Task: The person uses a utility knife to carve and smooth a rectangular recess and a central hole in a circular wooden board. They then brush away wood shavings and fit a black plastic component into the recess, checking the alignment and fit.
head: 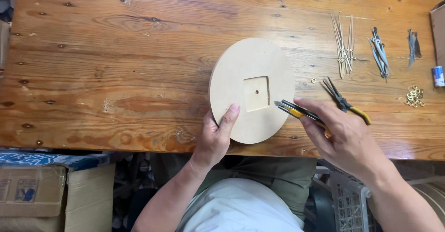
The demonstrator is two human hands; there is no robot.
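I see my left hand [215, 137] flat, fingers extended on one round pale fibreboard disc [252, 69] at the wooden table [116, 65] near edge. My right hand [345, 137] grips one yellow-handled pliers [296, 111], long axis pointing left onto the disc. Second pliers [345, 103] beyond; brass rings [414, 95] uncountable.

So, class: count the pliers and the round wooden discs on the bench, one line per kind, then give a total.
Pliers: 2, one pair in the right hand at, one pair lying on the bench
Round wooden disc: 1, steadied by the left hand
Total: 3

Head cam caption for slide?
Left hand steadies a round wooden disc; right hand holds yellow-handled pliers at its edge.
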